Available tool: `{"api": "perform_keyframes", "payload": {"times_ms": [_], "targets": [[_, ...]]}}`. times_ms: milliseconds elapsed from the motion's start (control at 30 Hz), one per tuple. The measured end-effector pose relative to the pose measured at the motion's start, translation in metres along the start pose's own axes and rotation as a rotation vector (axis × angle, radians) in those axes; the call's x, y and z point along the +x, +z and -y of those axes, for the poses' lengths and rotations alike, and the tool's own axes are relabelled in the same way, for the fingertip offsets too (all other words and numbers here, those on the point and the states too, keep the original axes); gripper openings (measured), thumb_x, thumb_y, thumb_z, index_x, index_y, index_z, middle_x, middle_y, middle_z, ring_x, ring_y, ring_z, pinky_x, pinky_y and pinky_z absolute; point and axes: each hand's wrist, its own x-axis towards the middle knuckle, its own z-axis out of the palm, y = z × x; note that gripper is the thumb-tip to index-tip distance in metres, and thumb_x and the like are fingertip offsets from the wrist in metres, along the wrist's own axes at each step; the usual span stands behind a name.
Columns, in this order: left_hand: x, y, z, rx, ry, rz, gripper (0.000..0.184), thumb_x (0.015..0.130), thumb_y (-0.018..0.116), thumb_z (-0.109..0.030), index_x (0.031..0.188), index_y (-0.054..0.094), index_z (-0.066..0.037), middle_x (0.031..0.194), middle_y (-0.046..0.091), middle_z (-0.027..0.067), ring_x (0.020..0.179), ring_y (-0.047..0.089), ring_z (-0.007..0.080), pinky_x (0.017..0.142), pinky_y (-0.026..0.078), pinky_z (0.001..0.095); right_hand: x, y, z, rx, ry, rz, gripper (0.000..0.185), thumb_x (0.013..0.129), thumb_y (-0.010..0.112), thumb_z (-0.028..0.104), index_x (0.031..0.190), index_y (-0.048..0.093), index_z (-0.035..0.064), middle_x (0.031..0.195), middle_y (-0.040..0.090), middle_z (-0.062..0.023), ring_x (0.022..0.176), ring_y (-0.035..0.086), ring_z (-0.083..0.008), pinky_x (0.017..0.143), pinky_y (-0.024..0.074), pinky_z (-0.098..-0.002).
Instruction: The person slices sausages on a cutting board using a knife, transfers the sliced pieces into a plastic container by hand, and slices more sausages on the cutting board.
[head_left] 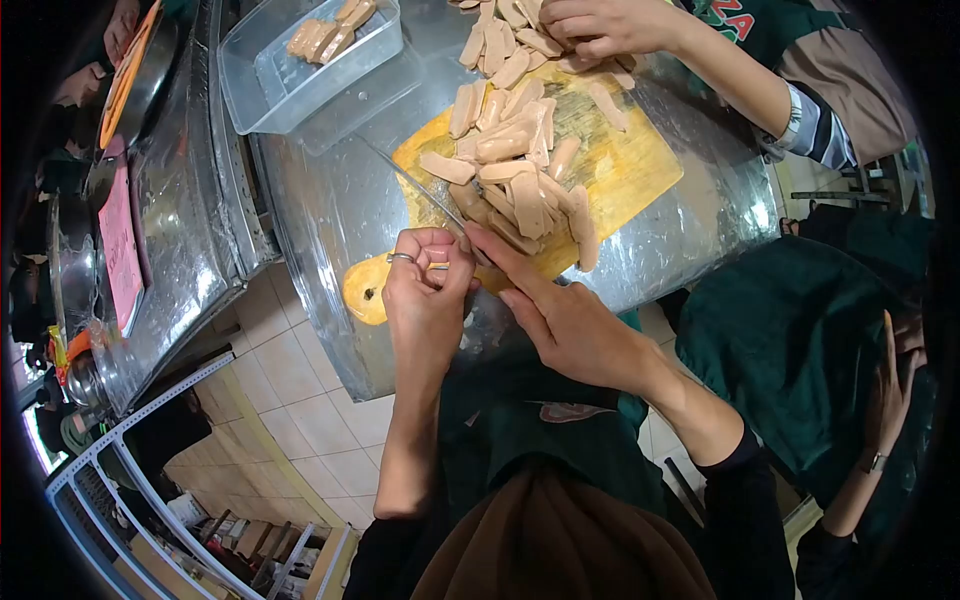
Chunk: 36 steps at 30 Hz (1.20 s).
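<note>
Head view: looking down on a yellow, paddle-shaped cutting board (640, 175) with a hole in the handle, set on a shiny silver metal desk (315, 220). Piled on the board, a loose heap of long, round-ended, tan sausage-like pieces (527, 195), some of them whole, others flat like slices. Scattered beyond the far edge of the board, more of the same pieces.

Gripping a long, thin, grey metal knife (412, 178) at the near edge of the board with the right hand (575, 325), index finger stretched along the knife. Pointing with the blade away to the far left, across the board's left edge. Curling the ringed fingers of the left hand (430, 275) in against the thumb, just beside the right hand and between board handle and heap. Perhaps pinching a piece there, but cannot tell for sure behind the fingers.

Reaching in from beyond the board, a co-worker's hand (595, 28), touching the farther pieces. Standing to the far left of the board, a clear, rectangular plastic tub (247, 100) with a few tan pieces inside. Well left of the board, a pink paper sheet (121, 235).
</note>
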Motion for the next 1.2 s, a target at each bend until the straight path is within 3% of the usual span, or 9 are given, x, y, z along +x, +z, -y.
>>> {"api": "perform_keyframes", "payload": {"times_ms": [167,300,467,567,633,833,933,1067,1200], "targets": [[0.0,0.003,-0.002,0.022,-0.019,0.002,0.016,0.094,0.065,-0.009,0.105,0.057,0.0,0.085,0.065,0.0038,0.065,0.062,0.0079,0.059,0.049,0.0202,-0.04,-0.003,0.002,-0.025,0.046,-0.024,0.065,0.101,0.047,0.01,0.158,0.016,0.0182,0.134,0.057,-0.0222,0.074,0.068,-0.044,0.069,0.0558,-0.0487],[0.002,0.001,-0.004,-0.004,-0.021,0.002,0.017,0.095,0.066,-0.01,0.105,0.057,-0.001,0.085,0.065,0.0039,0.064,0.062,0.0082,0.058,0.049,0.0202,-0.014,-0.002,0.003,-0.028,-0.031,-0.054,0.064,0.101,0.047,0.01,0.158,0.018,0.0172,0.142,0.053,-0.0153,0.088,0.066,-0.0469,0.076,0.0553,-0.0527],[0.001,-0.001,0.0,-0.045,0.019,0.005,0.018,0.095,0.067,-0.012,0.105,0.057,-0.001,0.084,0.064,0.0039,0.064,0.062,0.008,0.057,0.048,0.02,-0.017,-0.004,-0.005,-0.021,-0.095,-0.054,0.064,0.101,0.047,0.01,0.158,0.018,0.0163,0.144,0.05,-0.0185,0.094,0.064,-0.0471,0.077,0.0543,-0.0535],[-0.001,0.001,-0.005,0.021,0.021,0.031,0.014,0.098,0.062,-0.009,0.106,0.053,-0.001,0.082,0.063,0.0021,0.067,0.057,0.0062,0.064,0.05,0.0203,-0.037,-0.01,-0.005,-0.055,0.015,-0.007,0.064,0.102,0.047,0.012,0.158,0.019,0.0196,0.102,0.066,-0.0269,0.077,0.066,-0.0463,0.069,0.0535,-0.0532],[-0.001,0.002,-0.006,0.028,-0.005,0.017,0.014,0.098,0.063,-0.009,0.106,0.053,-0.001,0.082,0.063,0.0027,0.066,0.057,0.0067,0.063,0.05,0.0208,-0.033,-0.026,0.02,-0.076,0.264,0.112,0.063,0.102,0.048,0.013,0.158,0.02,0.0226,0.078,0.067,-0.0258,0.067,0.065,-0.0455,0.065,0.0531,-0.053],[0.001,0.001,0.001,0.028,0.048,0.016,0.019,0.096,0.066,-0.013,0.103,0.056,0.001,0.084,0.064,0.0058,0.063,0.061,0.0088,0.058,0.051,0.0212,-0.038,-0.028,0.017,-0.321,0.181,0.046,0.061,0.103,0.048,0.016,0.157,0.022,0.03,0.075,0.064,-0.0302,0.068,0.064,-0.0466,0.062,0.0499,-0.0525],[0.002,-0.001,-0.001,0.049,0.044,0.008,0.019,0.097,0.065,-0.013,0.103,0.056,0.002,0.085,0.065,0.0067,0.062,0.061,0.009,0.057,0.051,0.0219,-0.035,-0.033,0.006,-0.242,0.072,0.0,0.062,0.102,0.049,0.013,0.157,0.024,0.0242,0.068,0.065,-0.0236,0.062,0.068,-0.0387,0.06,0.0528,-0.048],[0.001,0.001,-0.01,0.161,0.037,-0.003,0.021,0.097,0.064,-0.015,0.104,0.056,0.003,0.086,0.065,0.0083,0.062,0.063,0.0103,0.055,0.052,0.0231,-0.026,-0.062,-0.004,0.289,0.237,0.226,0.058,0.107,0.04,0.014,0.16,0.019,0.0269,0.055,0.049,-0.0011,0.045,0.047,-0.0086,0.045,0.0432,-0.0277],[0.001,0.002,-0.019,0.25,0.046,0.016,0.023,0.098,0.064,-0.017,0.105,0.057,0.004,0.083,0.066,0.0089,0.063,0.065,0.0119,0.055,0.052,0.0229,-0.025,-0.081,-0.01,0.395,0.244,0.299,0.054,0.109,0.032,0.017,0.16,0.016,0.027,0.053,0.036,0.003,0.04,0.036,-0.0055,0.038,0.0345,-0.0216]]}}
